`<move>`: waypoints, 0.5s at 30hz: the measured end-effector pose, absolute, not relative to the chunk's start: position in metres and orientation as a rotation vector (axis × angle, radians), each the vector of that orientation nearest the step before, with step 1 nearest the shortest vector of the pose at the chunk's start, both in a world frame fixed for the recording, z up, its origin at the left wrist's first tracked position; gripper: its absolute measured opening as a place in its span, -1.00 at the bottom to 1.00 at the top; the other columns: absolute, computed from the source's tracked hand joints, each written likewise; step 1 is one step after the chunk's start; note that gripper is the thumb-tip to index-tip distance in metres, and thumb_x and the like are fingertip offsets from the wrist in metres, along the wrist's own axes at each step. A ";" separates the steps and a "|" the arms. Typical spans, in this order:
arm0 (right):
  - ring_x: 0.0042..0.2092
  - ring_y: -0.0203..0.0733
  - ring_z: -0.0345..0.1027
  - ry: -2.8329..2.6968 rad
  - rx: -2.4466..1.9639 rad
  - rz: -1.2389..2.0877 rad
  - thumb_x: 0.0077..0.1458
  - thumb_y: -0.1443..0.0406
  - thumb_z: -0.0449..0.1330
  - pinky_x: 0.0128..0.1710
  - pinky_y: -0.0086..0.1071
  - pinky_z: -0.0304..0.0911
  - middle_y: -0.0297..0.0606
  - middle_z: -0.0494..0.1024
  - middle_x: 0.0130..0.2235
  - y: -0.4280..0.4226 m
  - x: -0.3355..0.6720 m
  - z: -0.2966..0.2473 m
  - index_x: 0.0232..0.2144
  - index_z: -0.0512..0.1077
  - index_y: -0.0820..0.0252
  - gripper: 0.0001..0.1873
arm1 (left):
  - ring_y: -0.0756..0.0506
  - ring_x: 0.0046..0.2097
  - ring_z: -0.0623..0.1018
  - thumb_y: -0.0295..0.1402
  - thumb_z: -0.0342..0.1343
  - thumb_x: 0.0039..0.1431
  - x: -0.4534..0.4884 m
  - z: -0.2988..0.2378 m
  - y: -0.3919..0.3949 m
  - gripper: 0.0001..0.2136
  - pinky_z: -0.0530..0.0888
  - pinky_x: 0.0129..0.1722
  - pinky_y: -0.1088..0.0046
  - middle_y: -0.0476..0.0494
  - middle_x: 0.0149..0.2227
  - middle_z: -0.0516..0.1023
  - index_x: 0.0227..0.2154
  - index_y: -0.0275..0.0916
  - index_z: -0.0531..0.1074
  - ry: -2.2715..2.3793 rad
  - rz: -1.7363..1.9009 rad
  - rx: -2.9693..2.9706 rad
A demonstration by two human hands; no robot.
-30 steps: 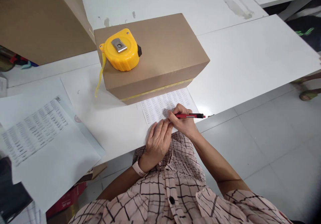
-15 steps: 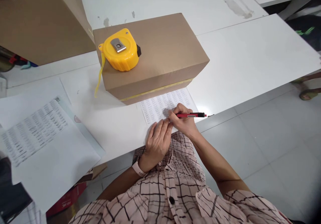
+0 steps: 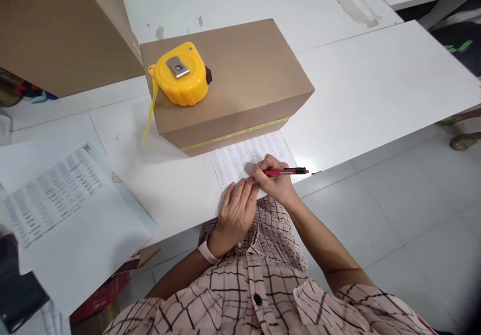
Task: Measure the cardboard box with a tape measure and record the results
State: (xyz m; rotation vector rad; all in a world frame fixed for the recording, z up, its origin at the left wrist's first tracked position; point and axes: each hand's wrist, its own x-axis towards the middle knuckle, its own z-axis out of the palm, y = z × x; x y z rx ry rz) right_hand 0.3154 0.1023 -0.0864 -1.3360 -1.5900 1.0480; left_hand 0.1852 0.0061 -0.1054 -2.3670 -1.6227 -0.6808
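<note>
My right hand [image 3: 275, 180] grips a red and black pen [image 3: 287, 172], its tip end hidden by the fingers over a printed sheet [image 3: 240, 157]. Flat on the near edge of that sheet lies my left hand [image 3: 237, 207], fingers stretched out and close to the right hand's fingertips. The sheet carries columns of small print, and its far side reaches the foot of a brown cardboard box [image 3: 248, 69]. On top of the box, towards its left end, rests a yellow tape measure [image 3: 183, 74] with a metal clip and a yellow strap hanging over the box edge.
A larger cardboard box [image 3: 71, 34] stands at the back left. Several papers [image 3: 86, 225] overlap on the left, one with printed rows. The white table [image 3: 361, 94] ends just before my body; tiled floor shows beyond its edge. Someone's foot [image 3: 464, 141] is at the far right.
</note>
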 end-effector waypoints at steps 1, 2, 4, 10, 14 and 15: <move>-0.54 -0.36 0.13 -1.589 -1.335 1.047 0.10 0.30 0.23 -0.52 -0.38 0.11 -0.48 0.27 -0.60 0.102 0.315 -0.086 -0.60 0.16 0.09 -0.66 | -0.18 0.17 0.55 -0.46 0.07 0.35 0.185 -0.105 0.006 -0.65 0.33 0.31 0.19 -0.22 0.19 0.53 0.16 -0.38 0.44 -1.619 -0.685 -2.366; -0.54 -0.36 0.13 -1.586 -1.333 1.044 0.11 0.30 0.23 -0.52 -0.38 0.11 -0.48 0.27 -0.60 0.102 0.315 -0.086 -0.60 0.16 0.09 -0.65 | -0.19 0.17 0.55 -0.46 0.07 0.35 0.185 -0.105 0.006 -0.64 0.34 0.31 0.19 -0.23 0.19 0.53 0.17 -0.38 0.43 -1.620 -0.687 -2.369; -0.54 -0.36 0.12 -1.573 -1.337 1.028 0.12 0.28 0.23 -0.52 -0.38 0.11 -0.48 0.28 -0.60 0.103 0.315 -0.085 -0.59 0.16 0.09 -0.65 | -0.19 0.19 0.55 -0.46 0.07 0.35 0.185 -0.106 0.006 -0.61 0.34 0.31 0.18 -0.23 0.19 0.53 0.21 -0.36 0.40 -1.632 -0.693 -2.382; -0.55 -0.37 0.12 -1.606 -1.343 1.008 0.11 0.29 0.22 -0.52 -0.39 0.10 -0.48 0.27 -0.60 0.104 0.315 -0.085 -0.59 0.15 0.09 -0.65 | -0.20 0.22 0.52 -0.45 0.06 0.37 0.185 -0.110 0.004 -0.49 0.31 0.34 0.17 -0.25 0.22 0.50 0.35 -0.32 0.23 -1.664 -0.731 -2.404; -0.55 -0.36 0.13 -1.591 -1.337 1.028 0.11 0.28 0.23 -0.53 -0.39 0.10 -0.48 0.27 -0.60 0.103 0.315 -0.085 -0.60 0.16 0.09 -0.65 | -0.20 0.24 0.51 -0.44 0.06 0.37 0.186 -0.112 0.004 -0.48 0.31 0.34 0.17 -0.25 0.23 0.49 0.35 -0.31 0.23 -1.676 -0.726 -2.409; -0.55 -0.36 0.13 -1.589 -1.335 1.029 0.11 0.28 0.23 -0.53 -0.39 0.10 -0.48 0.27 -0.60 0.103 0.315 -0.085 -0.60 0.16 0.09 -0.65 | -0.20 0.23 0.51 -0.44 0.07 0.36 0.186 -0.112 0.004 -0.50 0.31 0.34 0.17 -0.25 0.23 0.49 0.34 -0.32 0.25 -1.670 -0.727 -2.403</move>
